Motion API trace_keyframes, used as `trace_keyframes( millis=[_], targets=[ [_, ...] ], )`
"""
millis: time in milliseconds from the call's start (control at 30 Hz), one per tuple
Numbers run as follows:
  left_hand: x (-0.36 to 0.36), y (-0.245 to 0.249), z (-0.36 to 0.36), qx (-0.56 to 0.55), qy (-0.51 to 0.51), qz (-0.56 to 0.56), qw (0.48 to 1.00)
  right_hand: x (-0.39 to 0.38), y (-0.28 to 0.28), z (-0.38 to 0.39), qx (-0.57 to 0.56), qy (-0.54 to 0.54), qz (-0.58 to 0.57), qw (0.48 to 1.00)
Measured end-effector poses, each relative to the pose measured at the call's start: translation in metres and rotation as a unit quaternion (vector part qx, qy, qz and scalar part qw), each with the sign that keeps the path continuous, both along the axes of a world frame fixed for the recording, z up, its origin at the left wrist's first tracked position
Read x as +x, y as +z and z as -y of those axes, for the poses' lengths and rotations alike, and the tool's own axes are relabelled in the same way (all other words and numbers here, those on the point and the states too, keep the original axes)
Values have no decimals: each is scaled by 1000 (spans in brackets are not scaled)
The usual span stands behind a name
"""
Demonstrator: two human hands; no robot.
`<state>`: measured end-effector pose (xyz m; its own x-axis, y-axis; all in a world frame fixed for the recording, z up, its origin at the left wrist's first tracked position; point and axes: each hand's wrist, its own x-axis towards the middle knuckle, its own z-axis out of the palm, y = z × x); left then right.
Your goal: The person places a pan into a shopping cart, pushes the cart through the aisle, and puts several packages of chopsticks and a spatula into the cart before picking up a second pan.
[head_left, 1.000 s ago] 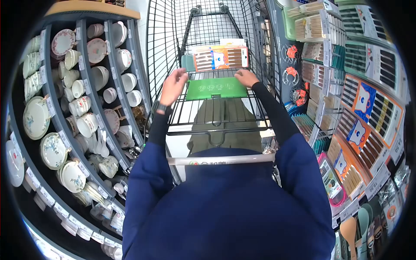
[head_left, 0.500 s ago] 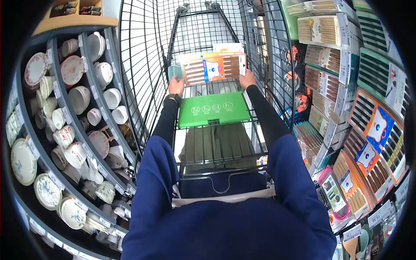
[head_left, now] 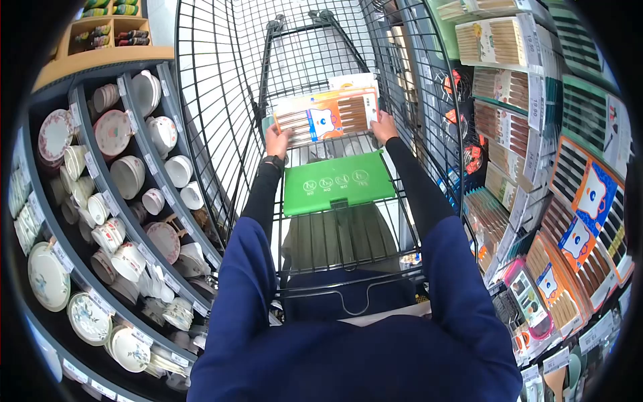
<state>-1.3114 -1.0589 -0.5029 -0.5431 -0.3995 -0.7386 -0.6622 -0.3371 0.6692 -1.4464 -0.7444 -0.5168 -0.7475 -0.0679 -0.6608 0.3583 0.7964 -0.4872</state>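
A flat pack of wooden chopsticks point(head_left: 351, 115) with an orange and blue label is held up over the shopping cart point(head_left: 201, 84). My left hand point(head_left: 277, 141) is closed on its left end, and a dark watch sits on that wrist. At the other end, my right hand point(head_left: 384, 128) grips the edge of the pack. Behind it, another light-coloured pack point(head_left: 353, 82) shows partly. Nearer to me is the cart's green plastic panel point(head_left: 338, 194), below the held pack.
Curved shelves on the left carry bowls point(head_left: 127, 175), cups and plates point(head_left: 49, 276). On the right, racks hold chopstick packs point(head_left: 593, 191) and price tags. A wooden display point(head_left: 110, 33) with bottles stands at the far left. The cart's wire sides flank my arms.
The pack's left end has dipped lower, and my left hand is lower with it. Both hands keep their hold. The green panel and shelves sit slightly lower in view.
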Motion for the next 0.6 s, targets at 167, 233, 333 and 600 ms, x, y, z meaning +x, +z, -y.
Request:
trace_keyframes(
  millis=[167,233,333,600],
  targets=[
    [16,-19,33,-49,-46,14,998,10,25,0,-80,-49,-72,993],
    [30,-52,53,13,-37,-6,999,10,86,15,-73,-66,-95,991],
    [21,16,43,22,-21,14,999,11,141,24,-98,-77,-110,986],
    [24,145,29,123,-67,33,990,38,302,39,-224,-10,-103,969]
  ],
)
